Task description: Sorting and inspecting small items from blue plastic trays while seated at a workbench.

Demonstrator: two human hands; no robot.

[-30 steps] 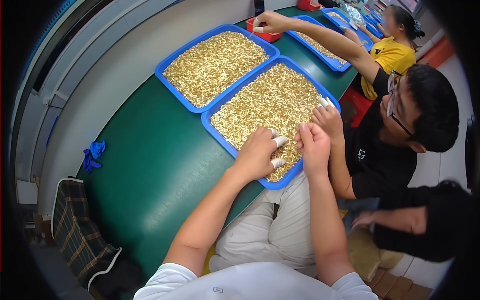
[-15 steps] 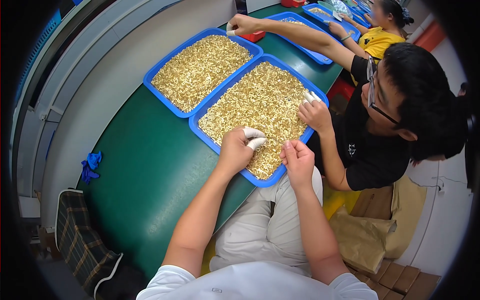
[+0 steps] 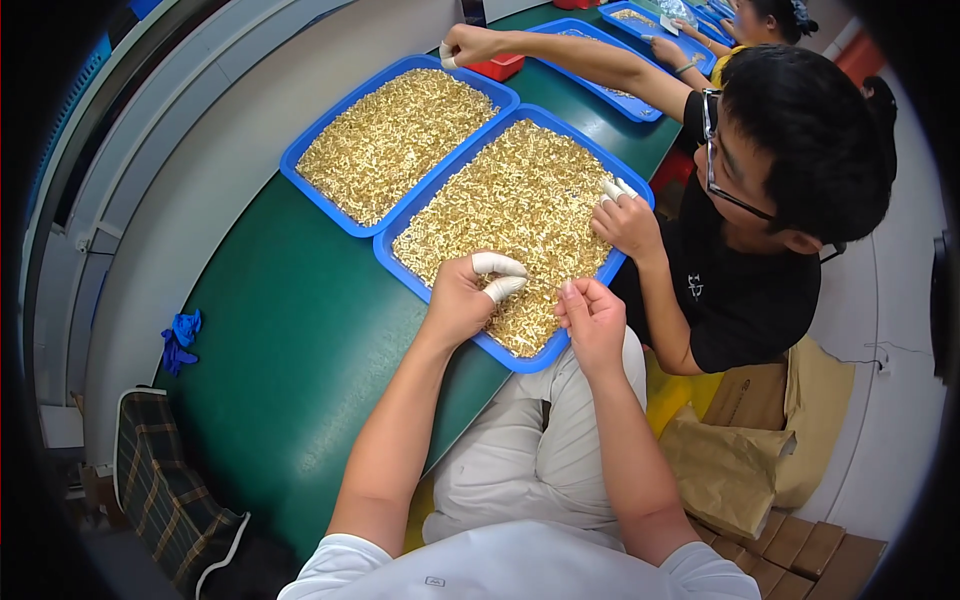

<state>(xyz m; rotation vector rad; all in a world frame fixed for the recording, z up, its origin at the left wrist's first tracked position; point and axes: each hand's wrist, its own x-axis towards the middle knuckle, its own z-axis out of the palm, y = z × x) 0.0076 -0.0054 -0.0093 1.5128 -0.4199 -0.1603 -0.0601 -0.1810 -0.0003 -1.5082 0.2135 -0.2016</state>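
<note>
Over the near part of a blue tray (image 3: 402, 281) filled with small gold-coloured metal pieces (image 3: 520, 190), my two hands work close together. White finger covers wrap the thumb and forefinger of my left hand (image 3: 462, 302), which are drawn together in a pinch just above the pieces. What lies between those tips is too small to make out. Bare-fingered, my right hand (image 3: 597, 325) pinches thumb against forefinger a little to the right, near the tray's right edge. Anything in that pinch is likewise too tiny to name.
A second blue tray (image 3: 325, 209) of similar pieces adjoins at the far left. At right, a co-worker's hand (image 3: 630, 222) rests at my tray's edge; their other arm reaches across toward a red box (image 3: 500, 67). Blue gloves (image 3: 180, 340) and a plaid bag (image 3: 165, 480) are left.
The co-worker's head has come left and nearer the trays. The whole view has shifted slightly. My hands keep nearly the same pinching poses over the tray.
</note>
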